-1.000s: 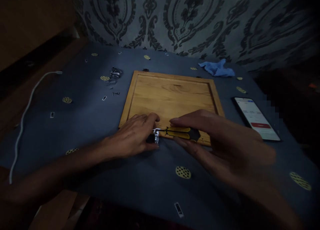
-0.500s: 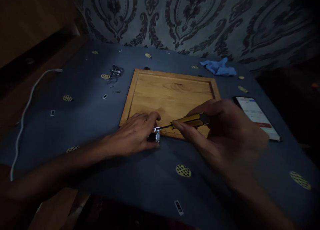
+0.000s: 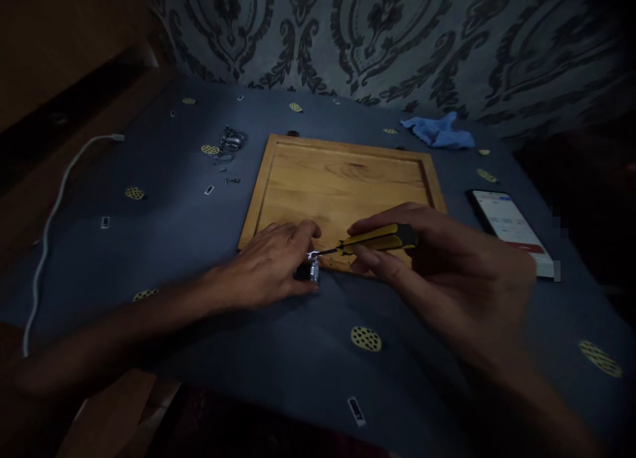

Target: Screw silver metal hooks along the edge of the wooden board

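A wooden panel (image 3: 342, 186) with a raised frame, like a small cabinet door, lies flat. At its near edge sits a shiny metal hinge (image 3: 313, 270), partly hidden by my fingers. My left hand (image 3: 271, 266) rests on the panel's near left corner, thumb and fingers closed around the hinge. In my right hand (image 3: 447, 266) is a screwdriver (image 3: 380, 239) with a yellow and black handle, gripped between thumb and fingers. Its shaft points left and its tip meets the hinge; any screw there is too small to see. Small dark holes dot the panel beside the hinge.
Metal hardware pieces (image 3: 232, 140) and several small screws (image 3: 232, 180) lie left of the panel. A blue cloth (image 3: 440, 130) is at the back right, and a lit phone (image 3: 511, 229) lies to the right. A white cable (image 3: 54, 206) runs along the left side of the blue tablecloth (image 3: 248, 372).
The fingers of my right hand have shifted along the screwdriver handle, with the thumb lower. Its tip stays at the hinge, and my left hand keeps its place.
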A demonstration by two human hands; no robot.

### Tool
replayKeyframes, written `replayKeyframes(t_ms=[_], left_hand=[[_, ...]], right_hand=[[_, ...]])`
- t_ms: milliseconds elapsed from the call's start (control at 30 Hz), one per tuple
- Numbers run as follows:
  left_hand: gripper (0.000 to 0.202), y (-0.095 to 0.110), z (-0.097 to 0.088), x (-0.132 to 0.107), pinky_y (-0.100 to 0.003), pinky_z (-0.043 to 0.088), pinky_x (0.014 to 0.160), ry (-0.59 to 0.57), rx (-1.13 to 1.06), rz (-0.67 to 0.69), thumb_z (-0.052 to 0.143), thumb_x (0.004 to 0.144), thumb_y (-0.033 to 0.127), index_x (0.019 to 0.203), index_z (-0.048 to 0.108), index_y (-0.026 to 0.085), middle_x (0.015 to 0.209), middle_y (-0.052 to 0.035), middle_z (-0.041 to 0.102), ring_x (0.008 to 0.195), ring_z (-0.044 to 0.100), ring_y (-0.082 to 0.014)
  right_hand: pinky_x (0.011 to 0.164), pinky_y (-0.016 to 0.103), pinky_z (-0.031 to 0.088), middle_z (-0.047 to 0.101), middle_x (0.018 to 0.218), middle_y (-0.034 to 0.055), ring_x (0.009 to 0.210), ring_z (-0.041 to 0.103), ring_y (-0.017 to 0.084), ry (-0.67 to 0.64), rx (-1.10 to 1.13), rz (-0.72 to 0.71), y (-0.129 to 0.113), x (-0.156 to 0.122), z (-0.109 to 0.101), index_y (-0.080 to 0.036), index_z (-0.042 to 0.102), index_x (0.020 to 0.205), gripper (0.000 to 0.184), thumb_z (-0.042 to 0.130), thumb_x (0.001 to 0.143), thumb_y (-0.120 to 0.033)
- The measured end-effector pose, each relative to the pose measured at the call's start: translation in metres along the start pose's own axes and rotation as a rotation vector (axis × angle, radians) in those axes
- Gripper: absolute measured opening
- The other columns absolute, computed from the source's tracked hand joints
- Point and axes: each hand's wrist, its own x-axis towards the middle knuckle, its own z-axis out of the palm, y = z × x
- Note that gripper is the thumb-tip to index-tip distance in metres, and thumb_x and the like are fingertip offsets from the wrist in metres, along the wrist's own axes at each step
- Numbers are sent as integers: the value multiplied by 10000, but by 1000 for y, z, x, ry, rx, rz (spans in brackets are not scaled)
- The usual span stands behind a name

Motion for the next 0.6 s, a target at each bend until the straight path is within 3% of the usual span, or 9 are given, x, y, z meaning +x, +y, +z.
replayKeyframes(t_ms=[133,400,533,600], left_hand=[[626,0,0,0,-455,518,983,-4,-4,-9,859,824,282,1296,456,196,1201,-116,706,1166,665,-329],[624,-2,1,-1,-444,505,1007,-1,-31,8,854,835,298,1296,446,202,1239,-113,697,1190,656,-316],[624,-3,1,-1,-437,513,993,16,-22,13,857,830,286,1294,446,211,1221,-101,703,1172,659,-306],[631,-3,2,-1,-440,514,990,15,-20,8,858,828,298,1299,446,212,1222,-101,701,1172,660,-311]], right_hand=[[564,382,493,654,744,-21,654,634,201,150,-96,-22,7,-5,8,-302,620,858,186,798,899,-334],[545,385,451,648,797,1,640,604,198,365,-149,43,2,-13,11,-319,623,879,194,793,905,-410],[566,404,481,641,777,4,638,609,206,343,-148,89,4,-14,11,-307,610,839,233,805,892,-423],[612,413,490,628,822,9,701,613,216,259,-93,76,8,-15,11,-312,610,893,184,783,919,-372]])
